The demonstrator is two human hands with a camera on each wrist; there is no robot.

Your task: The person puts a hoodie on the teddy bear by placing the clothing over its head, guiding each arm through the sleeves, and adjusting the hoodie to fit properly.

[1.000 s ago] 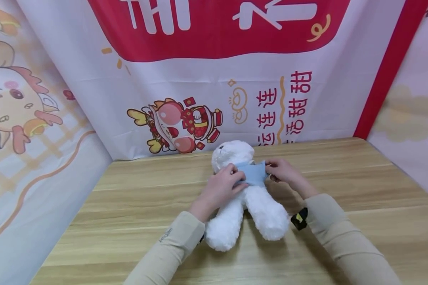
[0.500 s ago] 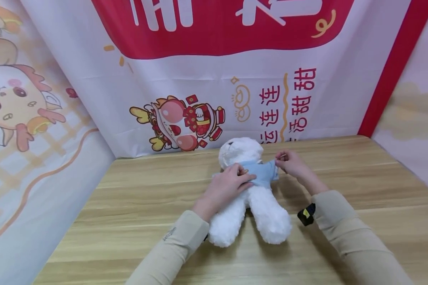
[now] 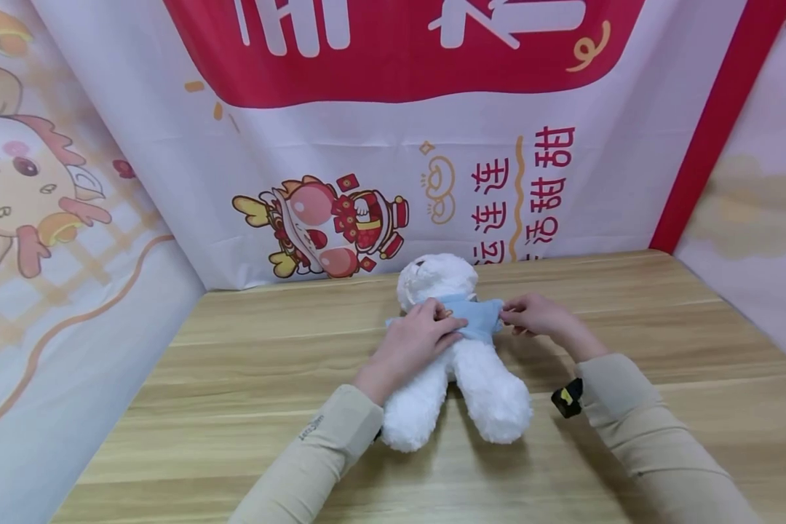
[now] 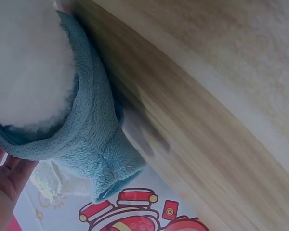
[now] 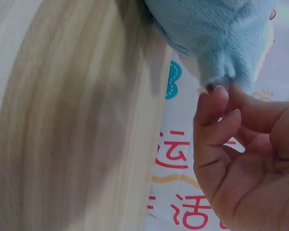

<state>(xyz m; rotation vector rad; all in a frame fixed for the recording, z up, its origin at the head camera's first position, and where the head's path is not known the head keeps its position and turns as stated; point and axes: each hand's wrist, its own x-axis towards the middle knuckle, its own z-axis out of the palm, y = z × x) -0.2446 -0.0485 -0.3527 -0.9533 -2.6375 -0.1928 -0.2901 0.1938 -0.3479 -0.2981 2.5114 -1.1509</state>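
Note:
A white plush toy [image 3: 494, 397] lies on its back on the table, head toward the back wall. It wears a small light-blue fleece shirt [image 3: 481, 317], whose wide hem and one sleeve show in the left wrist view. My left hand [image 3: 414, 342] rests on the shirt's front with its fingers loosely bent; only part of that hand [image 4: 5, 187] appears in the left wrist view. With thumb and fingertips, my right hand [image 3: 540, 320] pinches the end of the sleeve on the right. The right wrist view shows the gathered sleeve [image 5: 224, 67] at those fingertips. The toy's arms are hidden.
The wooden table [image 3: 249, 407] meets a white printed cloth backdrop [image 3: 203, 167] just behind the toy's head. More printed cloth [image 3: 105, 291] hangs along the left side, and another panel [image 3: 753, 240] stands on the right.
My right hand drew the sleeve outward to the right, then came back slightly lower and nearer the toy, still pinching it. My left hand slid a little right on the shirt front.

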